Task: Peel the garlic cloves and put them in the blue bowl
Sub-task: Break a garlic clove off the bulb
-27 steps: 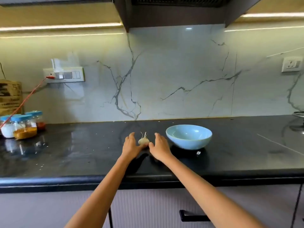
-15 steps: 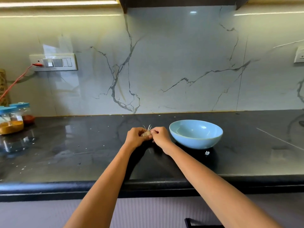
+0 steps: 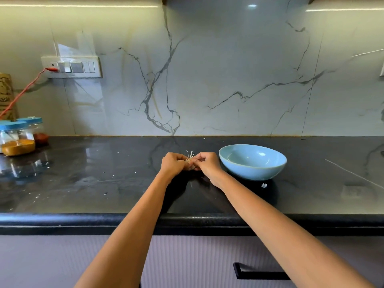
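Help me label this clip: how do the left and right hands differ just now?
The left hand is a closed fist gripping the garlic from the left; the right hand pinches it from the blue bowl's side. The right sits nearer the bowl. Both hold the same garlic above the counter.

The glossy black tabletop (image 3: 104,179) carries a blue bowl (image 3: 252,162) right of centre, with a small white scrap (image 3: 264,185) just in front of it. Blue-lidded spice jars (image 3: 18,138) stand at its far left, and pale specks dot the surface.
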